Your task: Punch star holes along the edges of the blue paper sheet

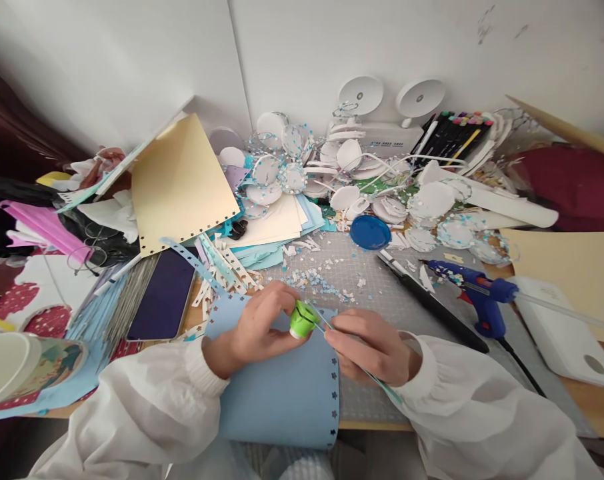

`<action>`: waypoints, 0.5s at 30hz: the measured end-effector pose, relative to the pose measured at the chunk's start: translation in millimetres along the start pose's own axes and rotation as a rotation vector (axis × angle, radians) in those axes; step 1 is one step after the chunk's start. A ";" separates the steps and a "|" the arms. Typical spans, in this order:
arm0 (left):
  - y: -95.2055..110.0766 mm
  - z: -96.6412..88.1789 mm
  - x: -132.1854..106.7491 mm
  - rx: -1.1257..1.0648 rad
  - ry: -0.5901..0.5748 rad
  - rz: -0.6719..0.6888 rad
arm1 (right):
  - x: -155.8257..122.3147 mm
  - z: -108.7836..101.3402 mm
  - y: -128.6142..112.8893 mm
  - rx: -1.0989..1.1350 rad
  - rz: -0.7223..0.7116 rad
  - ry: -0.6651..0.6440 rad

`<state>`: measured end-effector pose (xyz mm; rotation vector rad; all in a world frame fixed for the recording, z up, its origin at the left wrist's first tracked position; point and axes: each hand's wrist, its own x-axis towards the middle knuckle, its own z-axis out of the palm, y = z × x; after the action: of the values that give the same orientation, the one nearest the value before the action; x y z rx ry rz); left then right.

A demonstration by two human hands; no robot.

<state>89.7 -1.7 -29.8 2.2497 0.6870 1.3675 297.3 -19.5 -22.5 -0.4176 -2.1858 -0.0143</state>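
Near the wooden desk's (589, 403) front edge, the left hand (262, 321) pinches a lime-green plastic punch (305, 320). The right hand (375, 340) pinches a narrow blue-green paper strip (385, 387) beside it.

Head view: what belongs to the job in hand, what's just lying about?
Likely in use:
green punch, in the left hand
paper strip, in the right hand
blue sheet with punched edges, below

Apparently lying about:
glue gun
marker pens
blue disc
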 end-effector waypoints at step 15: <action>-0.7 3.1 7.6 -0.828 0.037 -0.525 | 10.0 1.9 -3.1 0.239 0.239 0.167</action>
<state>95.4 3.2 -26.3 1.2832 0.5282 1.1322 289.3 -19.2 -15.4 -0.5184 -1.9340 0.3289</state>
